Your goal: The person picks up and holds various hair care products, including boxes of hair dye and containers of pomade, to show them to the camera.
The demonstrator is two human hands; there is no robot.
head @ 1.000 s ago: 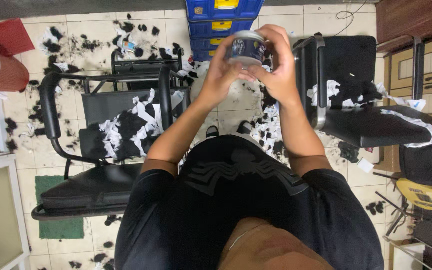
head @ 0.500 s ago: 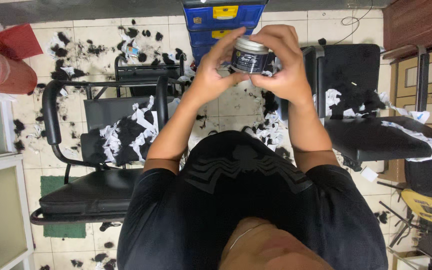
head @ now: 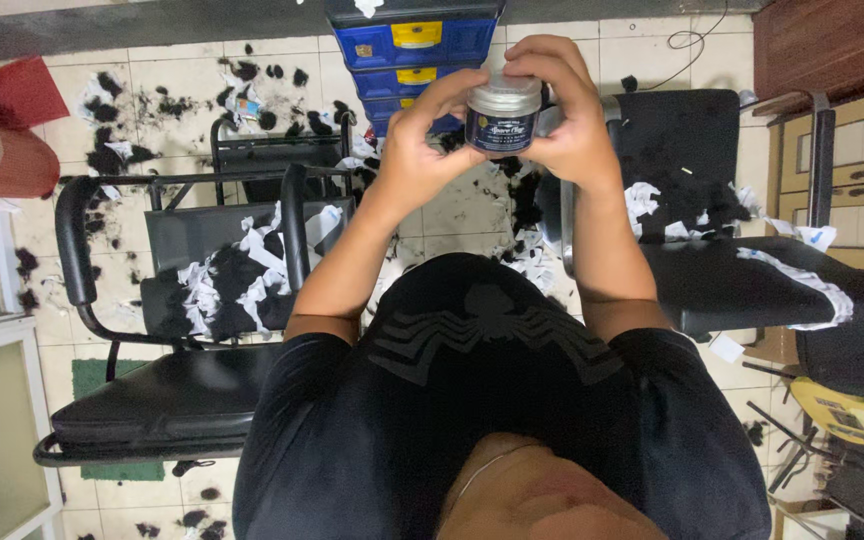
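My left hand and right hand both grip a small dark jar with a pale lid, held up in front of my chest (fingers wrapped around its sides). Below lie black chairs strewn with hair clippings and paper scraps, blue drawers beyond.

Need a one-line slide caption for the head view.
Both hands, left hand and right hand, hold a small dark jar above a hair-strewn tiled floor.
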